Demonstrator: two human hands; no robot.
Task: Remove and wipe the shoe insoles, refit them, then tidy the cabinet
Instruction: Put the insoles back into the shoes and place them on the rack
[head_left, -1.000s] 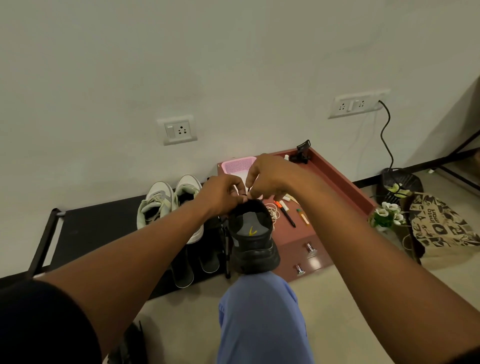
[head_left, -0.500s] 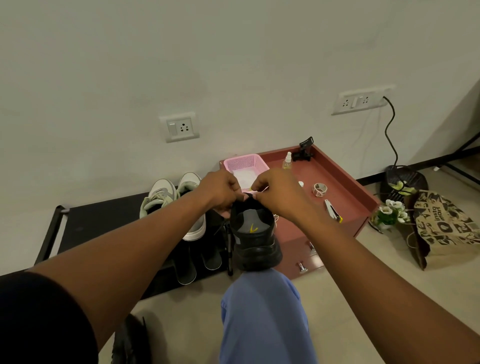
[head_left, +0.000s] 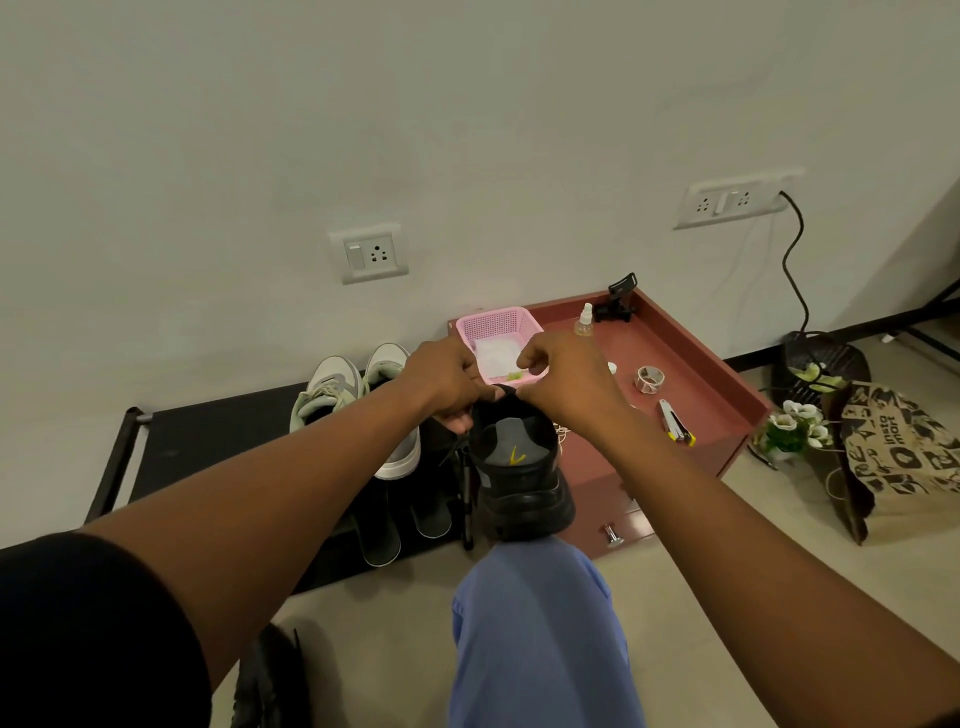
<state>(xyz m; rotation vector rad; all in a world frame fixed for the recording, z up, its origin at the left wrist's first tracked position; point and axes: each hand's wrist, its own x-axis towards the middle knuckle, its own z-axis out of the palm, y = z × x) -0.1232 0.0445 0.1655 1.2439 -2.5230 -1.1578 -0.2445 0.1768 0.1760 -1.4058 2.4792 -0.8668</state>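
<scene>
A black shoe (head_left: 522, 483) stands heel-down on my blue-trousered knee (head_left: 535, 613), its opening facing me with a grey insole and yellow mark (head_left: 511, 452) inside. My left hand (head_left: 449, 382) grips the shoe's upper edge at the tongue, fingers curled. My right hand (head_left: 563, 379) pinches the same area from the right; what it pinches is hidden by the fingers. Behind stands the low red cabinet (head_left: 691, 374).
A pink basket (head_left: 498, 325) holding a white cloth, a spray bottle (head_left: 584, 322), tape roll (head_left: 650, 378), stapler (head_left: 675, 422) and black clip (head_left: 618, 301) lie on the cabinet. White sneakers (head_left: 358, 395) sit on a black rack (head_left: 208, 441). Paper bag (head_left: 904, 457) and flowers (head_left: 795, 426) stand at right.
My right hand has come down from above the cabinet to the shoe's top edge, uncovering the cabinet top. The view has shifted slightly. My left hand stays at the tongue.
</scene>
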